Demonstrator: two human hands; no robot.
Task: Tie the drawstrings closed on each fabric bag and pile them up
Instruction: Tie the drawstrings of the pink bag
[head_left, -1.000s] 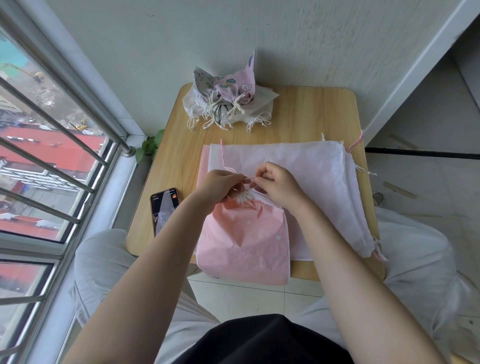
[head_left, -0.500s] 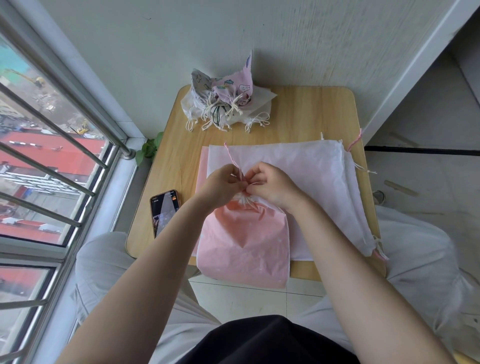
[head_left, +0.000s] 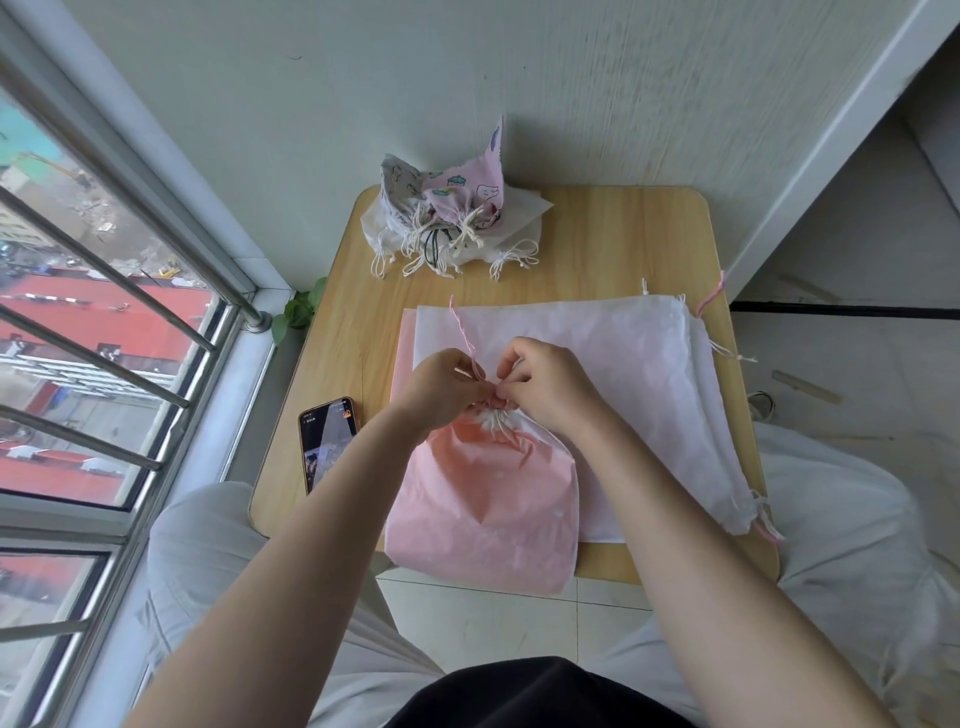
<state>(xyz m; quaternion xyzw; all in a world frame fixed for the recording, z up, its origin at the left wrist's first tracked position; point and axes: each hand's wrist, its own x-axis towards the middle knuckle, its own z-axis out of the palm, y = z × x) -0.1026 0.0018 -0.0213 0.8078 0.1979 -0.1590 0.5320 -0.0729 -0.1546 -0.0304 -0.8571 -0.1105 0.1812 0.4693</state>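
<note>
Pink bag (head_left: 483, 499) overhangs the table's (head_left: 623, 244) near edge; both hands' fingers (head_left: 470, 387) pinch its drawstring (head_left: 464, 332).

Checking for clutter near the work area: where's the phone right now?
In the head view, the phone lies flat on the wooden table near its left edge, window side, just left of the pink bag.

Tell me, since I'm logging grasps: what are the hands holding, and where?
Both the left hand and right hand pinch the pink drawstring at the gathered neck of the pink bag.
</note>
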